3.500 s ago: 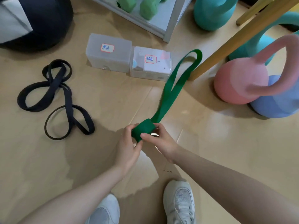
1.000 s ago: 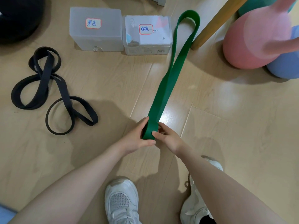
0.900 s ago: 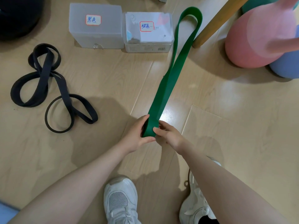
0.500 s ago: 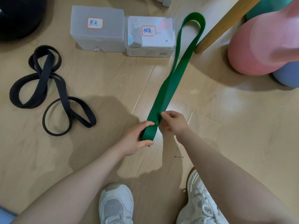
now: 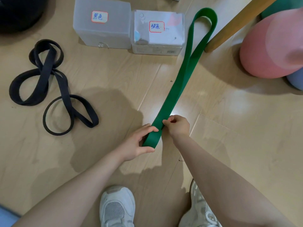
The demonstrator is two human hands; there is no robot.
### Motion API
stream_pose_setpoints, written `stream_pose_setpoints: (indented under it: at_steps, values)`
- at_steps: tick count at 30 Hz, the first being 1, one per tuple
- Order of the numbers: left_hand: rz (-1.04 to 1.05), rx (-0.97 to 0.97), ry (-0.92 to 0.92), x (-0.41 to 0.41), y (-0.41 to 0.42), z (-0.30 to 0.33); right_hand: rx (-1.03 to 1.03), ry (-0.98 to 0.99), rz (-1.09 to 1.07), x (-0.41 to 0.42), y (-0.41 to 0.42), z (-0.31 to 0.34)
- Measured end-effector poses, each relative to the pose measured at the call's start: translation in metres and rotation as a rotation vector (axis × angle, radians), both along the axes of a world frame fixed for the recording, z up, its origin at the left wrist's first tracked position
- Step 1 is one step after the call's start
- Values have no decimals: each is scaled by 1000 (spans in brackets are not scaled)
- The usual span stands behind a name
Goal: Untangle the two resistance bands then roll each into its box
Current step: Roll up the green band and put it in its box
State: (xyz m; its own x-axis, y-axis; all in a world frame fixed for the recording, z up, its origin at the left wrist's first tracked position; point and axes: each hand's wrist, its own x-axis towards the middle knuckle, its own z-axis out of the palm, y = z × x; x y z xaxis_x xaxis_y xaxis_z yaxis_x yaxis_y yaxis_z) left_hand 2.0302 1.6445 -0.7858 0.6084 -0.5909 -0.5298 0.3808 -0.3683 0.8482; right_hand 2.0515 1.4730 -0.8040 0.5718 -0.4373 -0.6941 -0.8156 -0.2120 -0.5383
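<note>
Near the shoes (image 5: 117, 208), the left hand (image 5: 136, 141) grips the green band's (image 5: 178, 82) folded end; the right hand (image 5: 177, 126) pinches it just above. It lies flat on the floor (image 5: 229, 136), stretching away rightward, its loop beside the right box (image 5: 158, 32).

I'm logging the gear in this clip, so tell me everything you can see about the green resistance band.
The green resistance band is a flat, matte, rubbery-looking loop, laid out straight on the wooden floor with its two layers stacked. Its far end opens into a small loop beside the right-hand box and a wooden leg. The left hand grips its near folded end; the right hand pinches it just above.
</note>
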Motion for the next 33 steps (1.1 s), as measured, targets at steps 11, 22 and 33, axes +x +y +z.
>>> stream_pose_setpoints:
  at_steps: [11, 22, 33]
  values:
    - [-115, 130, -47, 14, -10, 5, -161, 51, 170, 1, -2, 1]
    - [-46, 101, -16, 12, -12, 8, -254, 48, 329, 0, -6, -5]
    - [-6, 88, 97, 26, -20, 7, -283, -106, 293, -13, 1, 4]
